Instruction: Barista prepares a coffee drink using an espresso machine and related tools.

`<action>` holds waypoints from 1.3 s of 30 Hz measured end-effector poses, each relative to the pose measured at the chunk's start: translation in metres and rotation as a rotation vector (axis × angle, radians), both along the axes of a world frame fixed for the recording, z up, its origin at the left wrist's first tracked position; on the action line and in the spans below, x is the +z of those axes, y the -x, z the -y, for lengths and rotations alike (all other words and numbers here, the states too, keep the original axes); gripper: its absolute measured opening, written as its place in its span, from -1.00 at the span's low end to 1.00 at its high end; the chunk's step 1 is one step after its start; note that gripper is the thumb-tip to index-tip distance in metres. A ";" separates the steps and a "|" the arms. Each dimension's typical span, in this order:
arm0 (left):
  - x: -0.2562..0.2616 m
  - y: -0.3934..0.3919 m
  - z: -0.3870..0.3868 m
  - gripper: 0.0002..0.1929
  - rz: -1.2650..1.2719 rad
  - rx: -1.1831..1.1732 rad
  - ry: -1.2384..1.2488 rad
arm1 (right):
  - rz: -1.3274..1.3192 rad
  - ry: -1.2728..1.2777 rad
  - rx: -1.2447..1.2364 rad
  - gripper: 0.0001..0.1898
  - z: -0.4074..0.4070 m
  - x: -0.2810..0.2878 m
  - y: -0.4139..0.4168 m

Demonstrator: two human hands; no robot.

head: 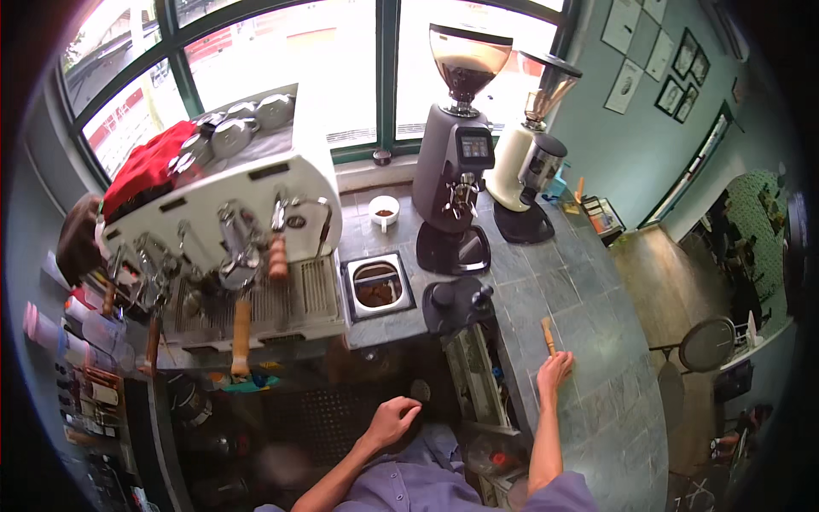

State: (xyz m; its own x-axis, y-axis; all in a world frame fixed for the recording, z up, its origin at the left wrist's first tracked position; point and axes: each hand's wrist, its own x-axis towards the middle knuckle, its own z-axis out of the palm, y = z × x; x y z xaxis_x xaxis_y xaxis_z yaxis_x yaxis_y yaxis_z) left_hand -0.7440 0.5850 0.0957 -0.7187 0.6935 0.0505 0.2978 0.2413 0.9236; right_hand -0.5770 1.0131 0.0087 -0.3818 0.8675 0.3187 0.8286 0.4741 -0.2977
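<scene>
My right hand [555, 370] grips the handle of a small wooden brush [548, 338], its bristles pointing away from me over the grey tiled counter [595, 384]. My left hand [395, 419] hangs in front of my body, loosely curled. A gap shows between its thumb and fingers, and nothing is visible in it. Ahead, a black tamping mat [457, 306] carries a tamper [481, 296] at the counter's edge. Left of it, a square knock box [379, 291] set in the counter has coffee grounds inside. Behind that stands a white cup [384, 212] with something dark in it.
A white espresso machine [224, 198] with wooden-handled portafilters [240, 336] fills the left. A dark coffee grinder [441, 166] and a cream grinder [508, 166] stand at the back. Cups [233, 136] and a red cloth [148, 160] lie on the machine. An opened drawer [477, 377] lies below the counter.
</scene>
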 end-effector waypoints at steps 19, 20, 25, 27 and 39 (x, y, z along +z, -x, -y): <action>0.030 0.122 -0.122 -0.71 0.154 0.210 0.168 | 0.318 0.021 0.919 -0.29 -0.115 0.031 0.347; 0.027 0.120 -0.118 -0.71 0.140 0.250 0.150 | 0.317 0.020 0.904 -0.32 -0.118 0.030 0.353; 0.027 0.116 -0.118 -0.69 0.212 0.274 0.190 | 0.299 -0.055 0.890 -0.31 -0.124 0.020 0.358; 0.028 0.116 -0.122 -0.68 0.235 0.257 0.190 | 0.315 -0.057 0.865 -0.30 -0.121 0.022 0.355; 0.024 0.137 -0.140 -0.73 0.144 0.121 0.144 | -0.012 0.188 0.077 -0.17 -0.098 0.080 0.127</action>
State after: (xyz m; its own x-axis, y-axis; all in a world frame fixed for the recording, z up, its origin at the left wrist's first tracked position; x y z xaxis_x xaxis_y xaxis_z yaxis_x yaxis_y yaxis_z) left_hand -0.8807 0.7248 0.1195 -0.7897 0.5944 -0.1520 0.1261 0.3997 0.9079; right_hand -0.7035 1.1116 0.0883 -0.4466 0.8807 0.1582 0.7882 0.4709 -0.3964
